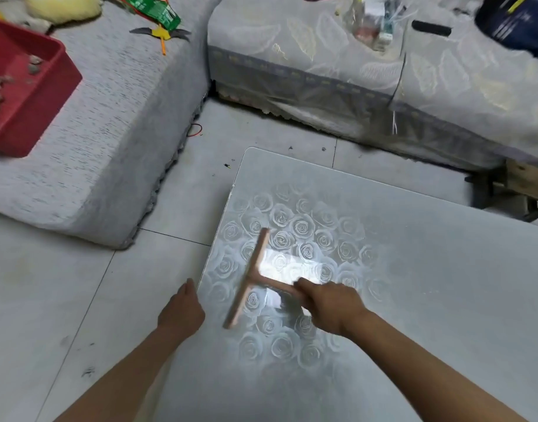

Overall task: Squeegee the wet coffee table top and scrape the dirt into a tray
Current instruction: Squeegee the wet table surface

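Our right hand [325, 306] grips the squeegee [255, 275] on the table [414, 269]; our left hand [182, 309] curls loosely, empty. We judge wiping underway, with the tray [57, 74] well apart.

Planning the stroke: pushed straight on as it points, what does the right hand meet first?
Likely the coffee table's left edge; the squeegee's near end might brush the left hand there, depth unclear.

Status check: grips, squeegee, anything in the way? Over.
Right grip holds squeegee handle, blade on coffee table top near its left edge. Left grip empty beside that edge. Red tray away on the sofa; nothing between blade and edge.
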Motion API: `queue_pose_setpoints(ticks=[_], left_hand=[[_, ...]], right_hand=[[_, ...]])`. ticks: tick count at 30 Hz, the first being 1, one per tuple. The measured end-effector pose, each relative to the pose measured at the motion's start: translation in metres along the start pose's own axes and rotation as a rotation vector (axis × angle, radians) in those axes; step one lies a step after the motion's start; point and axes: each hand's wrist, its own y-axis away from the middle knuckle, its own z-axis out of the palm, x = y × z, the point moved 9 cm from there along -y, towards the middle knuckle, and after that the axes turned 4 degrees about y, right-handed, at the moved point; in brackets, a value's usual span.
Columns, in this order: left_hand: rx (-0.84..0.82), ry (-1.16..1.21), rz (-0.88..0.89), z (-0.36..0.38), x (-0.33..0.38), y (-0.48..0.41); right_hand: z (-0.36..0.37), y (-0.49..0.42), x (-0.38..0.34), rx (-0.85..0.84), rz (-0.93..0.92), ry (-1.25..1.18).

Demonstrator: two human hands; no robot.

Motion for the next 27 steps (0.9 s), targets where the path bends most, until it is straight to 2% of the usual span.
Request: queue_pose_setpoints(ticks=[5,7,11,14,19,27], left_hand=[[-0.006,0.04,0.046,-0.008,0.021,-0.021],[-0.017,0.053,0.038,-0.009,0.027,-0.029],[-0.091,0.113,0.007,0.0,0.033,-0.044],[-0.033,0.206,-0.059,-0.003,0.031,-0.056],[-0.015,0.34,-0.082,-0.007,0.029,-0.076],[0.054,0.532,-0.08,-0.002,0.032,-0.119]], right_hand=[[0.004,0.063,0.109,-0.058,0.234,0.068],[-0.009,0.074,0.128,-0.071,0.265,0.119],[-0.049,0.055,0.087,0.003,0.117,0.233],[-0.081,0.017,0.031,0.088,-0.027,0.242],[-0.097,-0.059,-0.046,0.103,-0.17,0.268],[-0.067,-0.045,0.0,0.08,-0.086,0.128]])
